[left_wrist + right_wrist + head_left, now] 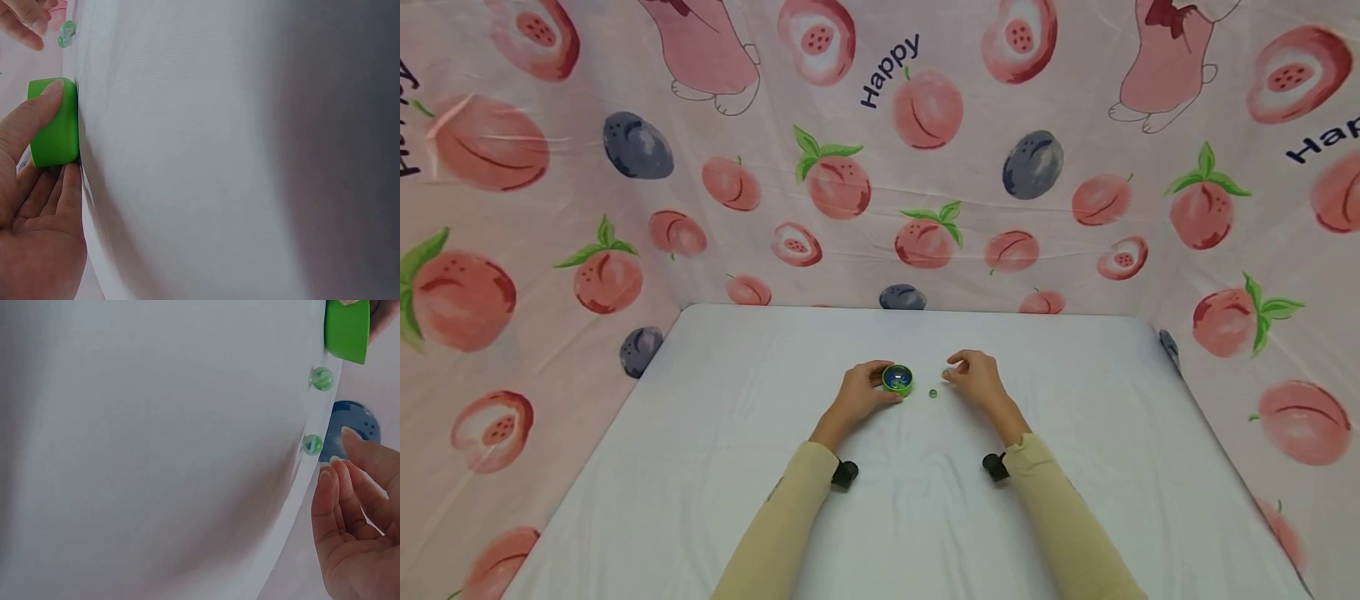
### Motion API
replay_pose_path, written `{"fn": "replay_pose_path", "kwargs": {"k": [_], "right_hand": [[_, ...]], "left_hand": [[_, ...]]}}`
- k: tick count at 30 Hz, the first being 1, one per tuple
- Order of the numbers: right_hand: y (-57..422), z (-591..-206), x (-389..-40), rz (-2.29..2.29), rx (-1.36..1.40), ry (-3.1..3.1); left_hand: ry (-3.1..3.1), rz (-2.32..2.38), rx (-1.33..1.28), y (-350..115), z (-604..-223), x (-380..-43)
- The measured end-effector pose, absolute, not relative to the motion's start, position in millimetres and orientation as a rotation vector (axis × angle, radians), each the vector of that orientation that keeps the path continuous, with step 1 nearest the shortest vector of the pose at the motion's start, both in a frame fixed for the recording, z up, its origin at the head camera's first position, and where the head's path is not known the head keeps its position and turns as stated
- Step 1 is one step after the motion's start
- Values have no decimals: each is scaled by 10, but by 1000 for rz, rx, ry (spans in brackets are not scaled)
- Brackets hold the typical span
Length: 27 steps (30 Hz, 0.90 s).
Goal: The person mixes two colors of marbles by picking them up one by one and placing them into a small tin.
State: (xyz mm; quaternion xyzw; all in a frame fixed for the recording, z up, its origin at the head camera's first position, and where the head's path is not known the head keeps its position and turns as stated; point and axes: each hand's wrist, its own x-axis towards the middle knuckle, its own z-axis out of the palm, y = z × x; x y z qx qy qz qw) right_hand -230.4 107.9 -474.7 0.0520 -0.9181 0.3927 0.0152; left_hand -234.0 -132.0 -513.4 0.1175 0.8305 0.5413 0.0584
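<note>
On the white table, my left hand (860, 392) grips a small round green container (898, 392) with a dark blue interior. Its thumb (53, 90) lies along the green wall (56, 134) in the left wrist view, while the fingers hold the opposite side. To the right, my right hand (978, 379) has its thumb and fingers apart, with nothing between them. Close by its fingertips sits a green-and-clear glass marble (312, 444). A second such marble (322, 379) lies between that one and the container.
White cloth (895, 517) covers the table. Peach-printed pink fabric (865, 275) rises behind it and along both sides. A black wrist camera (846, 474) sits at the left cuff and another camera (996, 467) at the right.
</note>
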Motion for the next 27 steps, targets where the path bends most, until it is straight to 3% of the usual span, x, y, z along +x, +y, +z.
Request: {"fn": "replay_pose_path", "kwargs": {"k": [27], "right_hand": [[1083, -4910, -2426, 1166, 117, -2940]], "left_hand": [[2516, 1646, 373, -1342, -5156, -2332]]}}
